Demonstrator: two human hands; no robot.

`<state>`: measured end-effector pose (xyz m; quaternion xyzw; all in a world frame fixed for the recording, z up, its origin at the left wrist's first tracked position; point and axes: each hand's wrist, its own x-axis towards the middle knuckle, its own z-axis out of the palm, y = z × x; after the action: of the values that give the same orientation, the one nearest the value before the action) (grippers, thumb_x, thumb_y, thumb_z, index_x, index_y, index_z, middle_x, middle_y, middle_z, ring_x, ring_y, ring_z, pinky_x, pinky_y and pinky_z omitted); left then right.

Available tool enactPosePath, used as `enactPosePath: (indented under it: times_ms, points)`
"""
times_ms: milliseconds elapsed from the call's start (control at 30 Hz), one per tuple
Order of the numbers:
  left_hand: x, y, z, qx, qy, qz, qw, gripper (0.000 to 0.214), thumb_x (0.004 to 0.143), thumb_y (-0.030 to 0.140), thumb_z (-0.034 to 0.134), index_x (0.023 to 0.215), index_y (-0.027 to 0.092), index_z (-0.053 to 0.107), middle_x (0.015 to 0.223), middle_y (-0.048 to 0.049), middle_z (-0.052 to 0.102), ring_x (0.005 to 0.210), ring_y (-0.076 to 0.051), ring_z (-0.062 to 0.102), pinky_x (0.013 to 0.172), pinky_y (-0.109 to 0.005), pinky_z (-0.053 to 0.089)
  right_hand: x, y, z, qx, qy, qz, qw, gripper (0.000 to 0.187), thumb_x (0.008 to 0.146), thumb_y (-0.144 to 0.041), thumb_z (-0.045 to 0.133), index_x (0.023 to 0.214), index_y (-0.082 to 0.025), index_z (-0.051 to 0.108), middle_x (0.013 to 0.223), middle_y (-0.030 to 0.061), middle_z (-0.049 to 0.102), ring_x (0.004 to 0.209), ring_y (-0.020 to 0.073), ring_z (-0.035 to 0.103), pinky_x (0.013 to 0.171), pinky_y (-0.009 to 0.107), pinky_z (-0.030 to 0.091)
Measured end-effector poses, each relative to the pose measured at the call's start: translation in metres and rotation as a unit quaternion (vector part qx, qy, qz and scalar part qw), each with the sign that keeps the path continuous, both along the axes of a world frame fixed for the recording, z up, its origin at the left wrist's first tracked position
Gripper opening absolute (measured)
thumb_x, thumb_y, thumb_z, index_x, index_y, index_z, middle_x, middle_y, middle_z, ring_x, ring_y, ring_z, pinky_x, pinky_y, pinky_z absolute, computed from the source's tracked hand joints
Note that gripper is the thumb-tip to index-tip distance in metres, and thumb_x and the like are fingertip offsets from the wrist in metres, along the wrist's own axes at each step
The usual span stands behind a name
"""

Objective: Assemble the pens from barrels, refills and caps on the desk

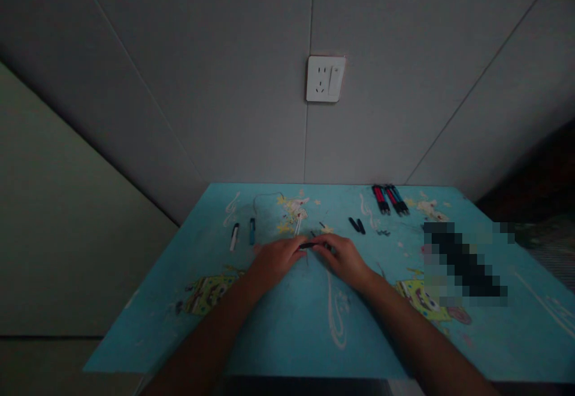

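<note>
In the middle of the table, both my hands meet around a slim black piece point(308, 245), whose exact kind I cannot make out. My left hand point(281, 256) is closed on its left end, and the fingers of my right hand point(340, 254) pinch the right end. Thin white sticks point(298, 224) lie just beyond my left fingertips. Small dark bits lie by my right fingers. To the left are a white piece with a black end point(234, 237) and a blue piece with a black end point(252, 232). Short black pieces point(357, 225) lie beyond my right hand.
Several pen-like items in black, red and blue point(390, 199) lie at the back right of the light-blue table point(287, 336). Tiny dark parts point(383, 233) are nearer. A pixelated dark patch covers the right side. Behind stands a grey wall with a white socket point(326, 79).
</note>
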<state>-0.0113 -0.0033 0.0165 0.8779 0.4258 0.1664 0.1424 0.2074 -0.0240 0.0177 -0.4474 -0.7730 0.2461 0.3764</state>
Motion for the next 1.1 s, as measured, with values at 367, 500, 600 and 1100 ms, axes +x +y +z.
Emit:
enactPosePath:
  times_ms: [367, 500, 600, 1100]
  points:
    - [0.0010, -0.0002, -0.0023, 0.060, -0.012, -0.014, 0.998, 0.026, 0.097, 0.033, 0.047, 0.117, 0.025, 0.062, 0.101, -0.0044, 0.070, 0.093, -0.018, 0.066, 0.082, -0.029, 0.051, -0.0010, -0.0019, 0.0007, -0.009, -0.102, -0.044, 0.994, 0.035, 0.100, -0.037, 0.042, 0.081, -0.019, 0.065, 0.072, 0.0026, 0.066, 0.066, 0.0155, 0.061, 0.065, 0.026, 0.043]
    - [-0.0008, 0.0015, -0.0007, 0.063, -0.001, -0.005, 0.998, 0.028, 0.099, 0.032, 0.043, 0.115, 0.023, 0.064, 0.099, -0.0053, 0.070, 0.092, -0.018, 0.066, 0.083, -0.030, 0.051, 0.0002, -0.0021, 0.0060, 0.013, -0.059, -0.012, 0.998, 0.026, 0.093, -0.038, 0.057, 0.112, -0.020, 0.061, 0.098, 0.0055, 0.067, 0.085, 0.0171, 0.062, 0.079, 0.028, 0.046]
    - [-0.0012, 0.0011, -0.0017, 0.061, 0.007, -0.008, 0.998, 0.029, 0.099, 0.035, 0.042, 0.113, 0.022, 0.064, 0.096, -0.0050, 0.070, 0.090, -0.018, 0.066, 0.079, -0.030, 0.051, 0.0010, -0.0010, 0.0058, 0.018, -0.068, 0.008, 0.997, 0.018, 0.094, -0.033, 0.055, 0.103, -0.020, 0.063, 0.094, 0.0050, 0.066, 0.086, 0.0171, 0.061, 0.080, 0.028, 0.045]
    - [0.0000, -0.0006, 0.0016, 0.067, 0.011, -0.004, 0.998, 0.029, 0.098, 0.038, 0.044, 0.106, 0.021, 0.065, 0.092, -0.0048, 0.069, 0.086, -0.018, 0.065, 0.076, -0.028, 0.050, 0.0001, -0.0003, 0.0012, 0.031, -0.094, -0.002, 0.995, 0.018, 0.096, -0.034, 0.052, 0.099, -0.020, 0.063, 0.090, 0.0057, 0.066, 0.084, 0.0183, 0.061, 0.079, 0.031, 0.045]
